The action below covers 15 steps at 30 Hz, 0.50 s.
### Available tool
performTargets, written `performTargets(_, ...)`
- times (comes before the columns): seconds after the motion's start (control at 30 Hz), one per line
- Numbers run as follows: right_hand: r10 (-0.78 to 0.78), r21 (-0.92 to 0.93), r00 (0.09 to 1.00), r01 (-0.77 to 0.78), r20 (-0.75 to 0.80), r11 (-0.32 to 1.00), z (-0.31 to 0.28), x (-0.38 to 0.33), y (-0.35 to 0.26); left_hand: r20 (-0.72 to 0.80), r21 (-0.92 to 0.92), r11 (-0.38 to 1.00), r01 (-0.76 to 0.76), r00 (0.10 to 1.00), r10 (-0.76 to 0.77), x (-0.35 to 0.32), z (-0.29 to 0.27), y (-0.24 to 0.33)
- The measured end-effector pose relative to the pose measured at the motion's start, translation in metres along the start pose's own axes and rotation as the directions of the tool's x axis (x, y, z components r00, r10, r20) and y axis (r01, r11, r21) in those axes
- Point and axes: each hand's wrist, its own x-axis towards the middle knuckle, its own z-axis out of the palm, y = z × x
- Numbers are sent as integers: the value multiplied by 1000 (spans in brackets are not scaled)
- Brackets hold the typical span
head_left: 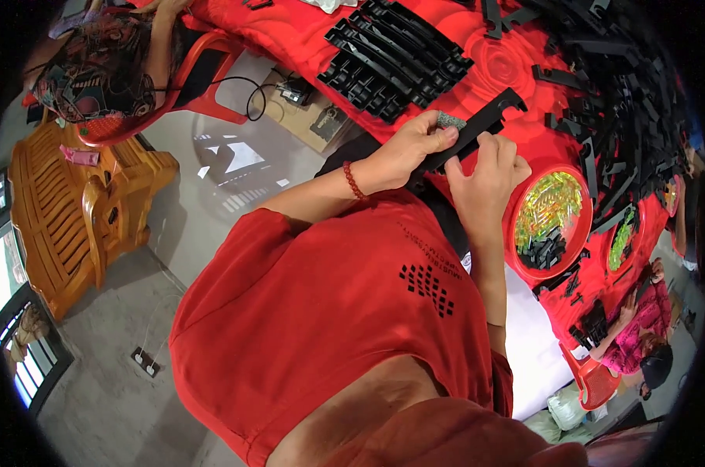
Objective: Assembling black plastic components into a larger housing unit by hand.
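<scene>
- Black plastic strip point(477, 128), long and flat with a notched far end, lies slantwise across both hands above the near edge of the counter point(290, 39), which is draped in a red cloth with a rose pattern.
- Left hand point(403, 152), a red bead bracelet point(353, 180) at its wrist, has its grip closed on the strip's near end, thumb on top and fingers curled beneath.
- Small grey glittery piece point(450, 120) sits at the left thumb tip, touching the strip; whether it is already fixed to the strip cannot be told.
- Right hand point(485, 175) pinches the strip's middle from the right, fingertips pressed to its edge, so this grip too is closed on the strip.
- Orderly stack of black strips point(395, 58) lies on the counter far of the hands, laid side by side in rows; judged from this order, these look finished.
- Red round tray point(518, 222), just right of the right hand, holds yellow-green glittery pieces and a few small black parts.
- Loose heap of black parts point(625, 101) covers the far right of the counter; by its size, much of the work appears left to do.
- Second red tray point(636, 243) farther right is partly hidden.
</scene>
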Motion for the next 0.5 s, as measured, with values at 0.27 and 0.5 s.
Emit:
performTargets(0.27,-21,-31,999,20,-26,999,5,-3,-4,-17,36,999,4,1000,-3,0,-8,-3)
performTargets(0.5,-15,59,996,10,83,998,5,2,-12,-38,59,995,-80,996,83,-9,-16,2)
